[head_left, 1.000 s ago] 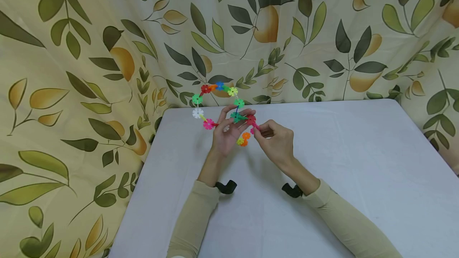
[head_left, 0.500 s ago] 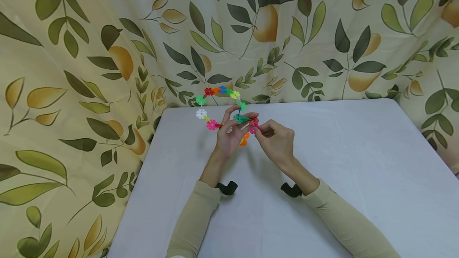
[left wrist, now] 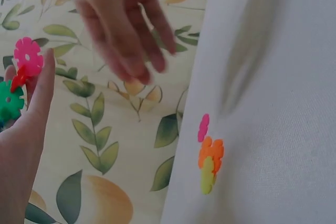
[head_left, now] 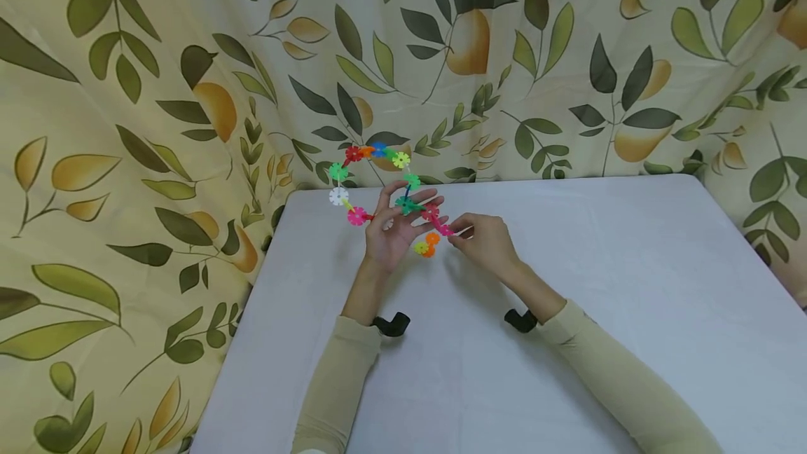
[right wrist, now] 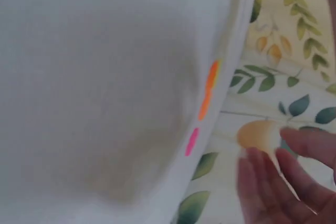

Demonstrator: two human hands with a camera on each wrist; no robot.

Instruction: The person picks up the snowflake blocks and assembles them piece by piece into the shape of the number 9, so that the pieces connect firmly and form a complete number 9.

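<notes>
My left hand point(head_left: 389, 238) holds a looped chain of flower-shaped interlocking plastic discs point(head_left: 338, 196) above the table. Its discs are red, orange, blue, green, yellow, white and pink. The left wrist view shows a pink disc point(left wrist: 29, 56) at the end of the chain, joined to a red one beside a green disc point(left wrist: 9, 100). Apart from the chain, my right hand point(head_left: 488, 245) hovers to its right with fingers loosely bent. Nothing shows between its thumb and fingers in the right wrist view, where the hand point(right wrist: 289, 182) is slightly blurred.
Loose discs lie on the white-covered table point(head_left: 599, 286): orange point(head_left: 432, 238), yellow point(head_left: 421, 249) and a pink disc point(left wrist: 203, 128). A leaf-patterned curtain point(head_left: 542, 111) hangs behind the table and along its left side.
My right hand has let go of the pink disc at the chain's end and drawn slightly right. My left hand has shifted left with the chain.
</notes>
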